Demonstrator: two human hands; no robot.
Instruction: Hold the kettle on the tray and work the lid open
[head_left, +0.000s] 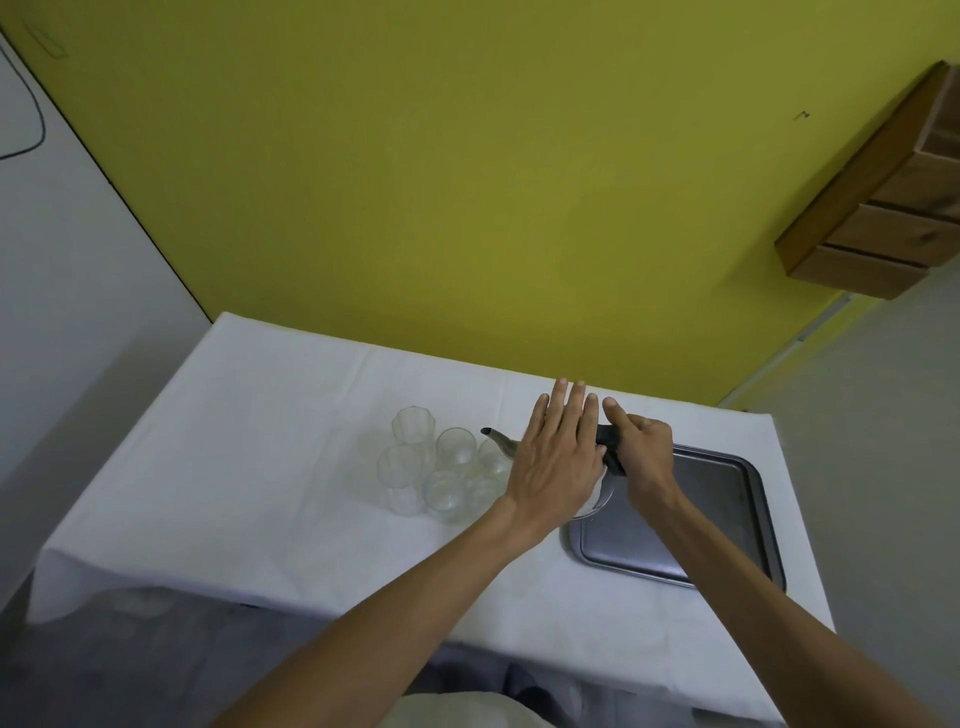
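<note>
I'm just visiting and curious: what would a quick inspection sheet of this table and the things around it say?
Surface: table under a white cloth.
Job's things: kettle, dark spout toward the glasses; body mostly hidden.
Clutter: clear glasses clustered left of the kettle; metal tray on the right.
Hands: left hand flat, fingers straight, over the kettle; right hand grips its black handle.
Cables: dark cable on the left wall.
Surroundings: yellow wall; wooden shelf.

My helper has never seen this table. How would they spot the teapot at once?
On the white-clothed table, look between the cluster of clear glasses and the dark metal tray. The teapot sits under both hands, and only it has a dark curved spout.
</note>
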